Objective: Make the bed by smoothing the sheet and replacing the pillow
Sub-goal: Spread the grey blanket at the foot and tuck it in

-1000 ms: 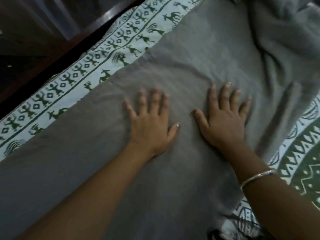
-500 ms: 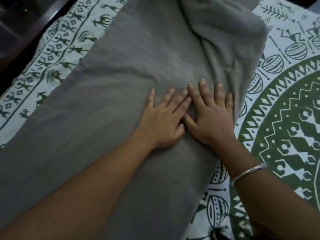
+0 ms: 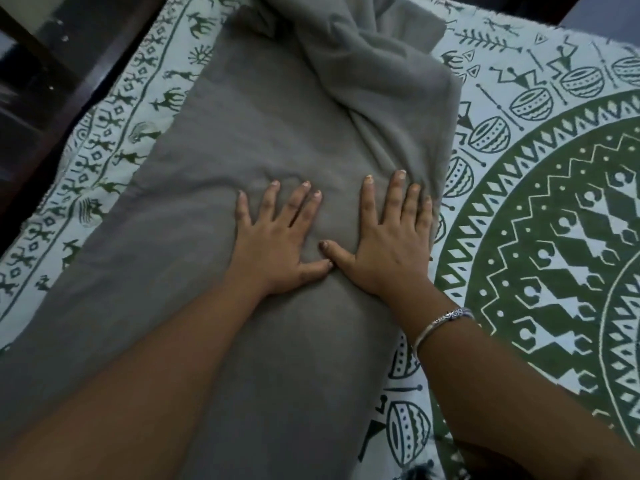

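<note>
View from above of a bed [image 3: 104,119] covered by a white bedspread [image 3: 540,209] printed in green, with small dancing figures along its border and a large round pattern of zigzags on the right.

A plain grey sheet [image 3: 263,126] lies on top of the bedspread in a long band. It runs from the near edge of the bed toward the far edge and sits closer to the left edge than to the right. Its near and middle parts lie mostly flat with soft creases. Toward the far edge it is bunched into thick folds [image 3: 367,57] that lean to the right.

Both of the person's bare hands press palm down on the middle of the grey sheet, side by side. The left hand [image 3: 277,247] has its fingers straight and spread. The right hand [image 3: 388,247] lies near the sheet's right border, fingers [image 3: 396,195] straight and pointing to the far edge. The grip of each hand is wide and flat and holds nothing. The two thumbs meet between the hands. A silver bangle [image 3: 438,322] circles the right wrist.

A dark wooden frame [image 3: 65,84] runs beyond the bed's left edge.
</note>
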{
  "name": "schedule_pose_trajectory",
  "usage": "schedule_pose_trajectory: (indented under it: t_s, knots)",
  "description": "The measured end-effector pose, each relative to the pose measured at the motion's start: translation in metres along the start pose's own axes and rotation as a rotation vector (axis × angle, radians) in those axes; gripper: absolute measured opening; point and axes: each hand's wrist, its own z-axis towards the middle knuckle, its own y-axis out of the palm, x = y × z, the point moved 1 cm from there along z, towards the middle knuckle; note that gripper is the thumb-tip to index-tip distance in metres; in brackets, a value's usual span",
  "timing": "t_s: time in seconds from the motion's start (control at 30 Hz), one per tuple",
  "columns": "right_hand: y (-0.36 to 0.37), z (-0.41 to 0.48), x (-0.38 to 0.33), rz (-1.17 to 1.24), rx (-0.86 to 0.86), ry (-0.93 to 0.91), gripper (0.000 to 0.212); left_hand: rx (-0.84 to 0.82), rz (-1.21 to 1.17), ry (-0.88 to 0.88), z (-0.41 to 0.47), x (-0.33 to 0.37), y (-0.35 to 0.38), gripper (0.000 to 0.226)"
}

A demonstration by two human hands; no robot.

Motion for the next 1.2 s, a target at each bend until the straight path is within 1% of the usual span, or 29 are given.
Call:
schedule_pose_trajectory:
  t_s: [0.27, 0.4, 0.5, 0.6, 0.67, 0.77, 0.83, 0.9, 0.93, 0.97, 1.0, 1.03, 1.07, 1.1, 1.17, 1.2]
  knots:
    - [-0.010, 0.012, -0.003, -0.020, -0.209, -0.010, 0.115, -0.210, -0.050, -0.021, 0.011, -0.005, -0.001, 0.109]
    - [-0.017, 0.019, -0.008, -0.124, -0.271, -0.014, 0.116, -0.203, -0.017, -0.028, 0.014, -0.001, -0.011, 0.108]
    - [-0.027, 0.027, -0.014, -0.211, -0.322, -0.032, 0.118, -0.190, 0.026, -0.009, 0.023, 0.000, -0.022, 0.120]
    - [-0.036, 0.035, -0.018, -0.241, -0.370, -0.046, 0.118, -0.210, 0.072, 0.006, 0.035, 0.003, -0.032, 0.135]
    - [-0.041, 0.037, -0.020, -0.230, -0.387, -0.040, 0.119, -0.234, 0.103, 0.018, 0.039, 0.005, -0.035, 0.137]
    - [-0.049, 0.038, -0.023, -0.190, -0.382, -0.034, 0.108, -0.252, 0.117, 0.033, 0.041, 0.004, -0.035, 0.135]
    - [-0.052, 0.040, -0.027, -0.165, -0.412, -0.014, 0.102, -0.254, 0.138, 0.072, 0.044, 0.003, -0.036, 0.135]
    - [-0.055, 0.043, -0.034, -0.120, -0.476, 0.077, 0.096, -0.266, 0.159, 0.122, 0.047, 0.000, -0.040, 0.135]
    - [-0.056, 0.046, -0.038, -0.067, -0.482, 0.148, 0.090, -0.255, 0.161, 0.150, 0.050, -0.003, -0.044, 0.132]
    - [-0.058, 0.050, -0.041, 0.007, -0.454, 0.223, 0.082, -0.227, 0.162, 0.187, 0.055, -0.006, -0.049, 0.125]
    - [-0.059, 0.054, -0.046, 0.085, -0.378, 0.278, 0.074, -0.180, 0.159, 0.228, 0.061, -0.012, -0.055, 0.116]
    - [-0.059, 0.058, -0.050, 0.143, -0.254, 0.290, 0.070, -0.108, 0.143, 0.259, 0.066, -0.018, -0.060, 0.109]
    - [-0.055, 0.061, -0.052, 0.180, -0.126, 0.265, 0.070, -0.040, 0.120, 0.272, 0.074, -0.027, -0.062, 0.109]
    - [-0.049, 0.065, -0.054, 0.219, -0.052, 0.221, 0.074, -0.011, 0.096, 0.266, 0.082, -0.038, -0.062, 0.114]
    - [-0.033, 0.068, -0.053, 0.255, -0.064, 0.164, 0.087, -0.065, 0.074, 0.236, 0.100, -0.065, -0.051, 0.120]
    - [-0.025, 0.068, -0.049, 0.235, -0.079, 0.178, 0.093, -0.102, 0.068, 0.224, 0.107, -0.077, -0.042, 0.118]
